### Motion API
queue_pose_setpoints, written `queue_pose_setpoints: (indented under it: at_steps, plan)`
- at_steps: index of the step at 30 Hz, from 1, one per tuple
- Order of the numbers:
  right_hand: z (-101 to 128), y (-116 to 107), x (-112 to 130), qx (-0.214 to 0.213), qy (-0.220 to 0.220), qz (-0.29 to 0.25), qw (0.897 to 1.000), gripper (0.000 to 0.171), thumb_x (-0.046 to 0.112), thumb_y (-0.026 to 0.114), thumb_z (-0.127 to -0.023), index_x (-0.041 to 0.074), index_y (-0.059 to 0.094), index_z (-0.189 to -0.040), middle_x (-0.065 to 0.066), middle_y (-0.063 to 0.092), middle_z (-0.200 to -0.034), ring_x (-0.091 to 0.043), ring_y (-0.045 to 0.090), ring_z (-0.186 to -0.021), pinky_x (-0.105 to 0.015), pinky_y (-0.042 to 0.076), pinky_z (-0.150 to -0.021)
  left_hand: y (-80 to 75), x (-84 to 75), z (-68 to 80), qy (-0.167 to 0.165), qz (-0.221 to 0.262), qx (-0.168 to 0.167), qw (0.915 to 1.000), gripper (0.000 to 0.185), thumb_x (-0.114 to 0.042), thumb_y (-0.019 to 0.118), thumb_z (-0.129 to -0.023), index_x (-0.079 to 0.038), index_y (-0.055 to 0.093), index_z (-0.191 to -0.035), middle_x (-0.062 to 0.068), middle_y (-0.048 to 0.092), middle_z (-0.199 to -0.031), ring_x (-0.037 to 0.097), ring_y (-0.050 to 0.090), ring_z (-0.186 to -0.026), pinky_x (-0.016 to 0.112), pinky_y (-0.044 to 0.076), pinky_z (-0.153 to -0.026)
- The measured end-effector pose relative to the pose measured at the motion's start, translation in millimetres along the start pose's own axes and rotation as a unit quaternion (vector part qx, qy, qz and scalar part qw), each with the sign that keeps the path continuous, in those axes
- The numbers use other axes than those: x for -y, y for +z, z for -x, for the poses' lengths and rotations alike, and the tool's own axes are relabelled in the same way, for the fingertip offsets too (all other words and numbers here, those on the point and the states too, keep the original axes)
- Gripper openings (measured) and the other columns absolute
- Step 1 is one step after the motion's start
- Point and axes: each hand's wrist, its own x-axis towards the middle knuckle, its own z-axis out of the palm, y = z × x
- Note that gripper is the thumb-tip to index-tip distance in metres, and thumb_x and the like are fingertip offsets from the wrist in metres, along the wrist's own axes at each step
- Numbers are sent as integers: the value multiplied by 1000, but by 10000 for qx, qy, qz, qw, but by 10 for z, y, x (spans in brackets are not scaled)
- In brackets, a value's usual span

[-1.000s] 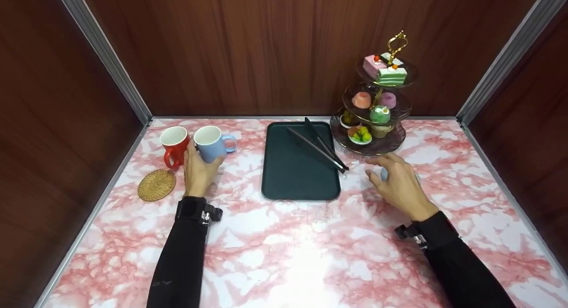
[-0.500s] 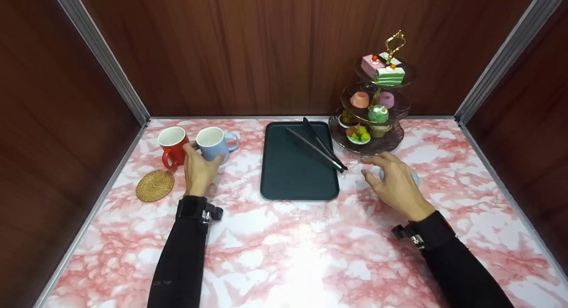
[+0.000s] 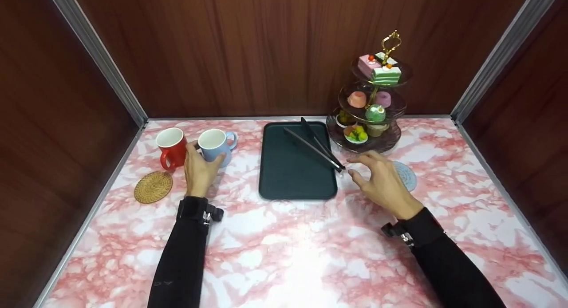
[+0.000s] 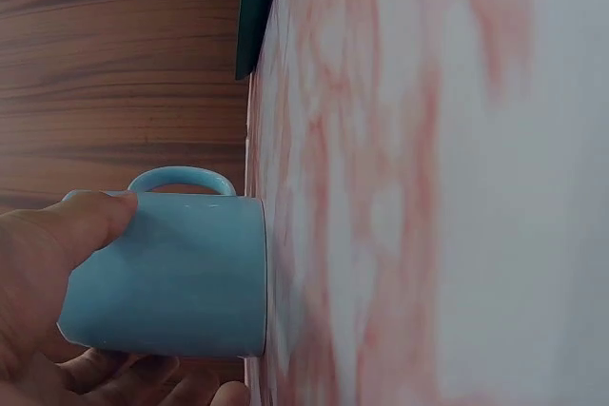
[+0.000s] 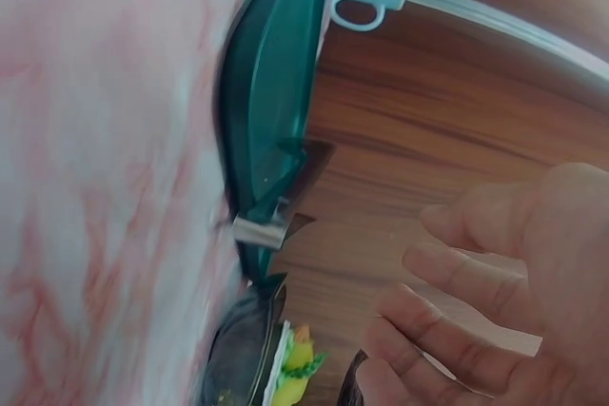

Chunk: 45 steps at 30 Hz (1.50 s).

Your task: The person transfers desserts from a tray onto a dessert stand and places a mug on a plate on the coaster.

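Observation:
My left hand (image 3: 200,172) grips a light blue mug (image 3: 215,144), thumb on the near side and fingers around its left. In the left wrist view the mug (image 4: 171,273) stands upright on the table, its handle turned away from the palm. A red mug (image 3: 172,148) is just left of that hand. My right hand (image 3: 384,181) hovers with relaxed, bent fingers and holds nothing. Its fingertips are close to the hinge end of the tongs (image 3: 313,148), which lie splayed across a dark green tray (image 3: 288,179). Right of this hand is a pale blue round coaster (image 3: 406,177), partly covered.
A woven tan coaster (image 3: 153,187) lies in front of the red mug. At the back right stands a three-tier stand (image 3: 386,141) with cake slices, small puddings and tarts. Wood-grain panels (image 3: 248,55) close off the back and sides of the marbled table (image 3: 275,254).
My right hand has moved left toward the tongs, uncovering more of the pale blue coaster. The blue mug in my left hand has shifted slightly; its handle has turned a little away from me.

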Motion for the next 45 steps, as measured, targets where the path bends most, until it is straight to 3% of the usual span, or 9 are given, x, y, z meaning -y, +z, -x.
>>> queue_pose_setpoints:
  at_steps: [12,20,27,36,45]
  plan:
    - [-113,98,234,48,-317,-348,9989,27,29,68,-81,23,67,-107,11,61,-105,-4,56,-100,-28,47,-82,31,-28,30,171,1,-42,9998,88,-46,80,-64,-17,38,-135,9,48,-128,25,51,-116,42,43,-95]
    - [-164,163,377,133,-364,-556,9977,28,29,67,-82,26,65,-110,10,59,-108,-7,57,-99,-28,47,-80,41,-53,44,86,-67,-100,9999,87,-47,81,-61,-13,38,-129,11,46,-125,27,50,-117,41,42,-98]
    - [-186,226,496,227,-572,-645,9960,31,30,67,-82,32,62,-112,10,59,-112,-3,54,-107,-28,47,-88,10,-105,77,135,16,-20,9999,87,-42,83,-59,-8,37,-125,13,53,-121,27,54,-112,40,44,-96]
    - [-214,331,626,375,-736,-747,9938,35,30,69,-80,30,63,-114,8,59,-117,-4,53,-111,-30,46,-94,-29,-151,112,249,-200,122,9994,86,-44,83,-57,-14,42,-126,8,58,-120,24,57,-109,40,45,-92]
    - [-222,418,753,459,-976,-805,9909,42,28,70,-79,35,57,-119,9,58,-117,-1,52,-112,-26,45,-94,-82,-180,162,325,-402,65,9986,85,-47,83,-53,-15,46,-122,6,61,-113,25,59,-101,42,47,-86]
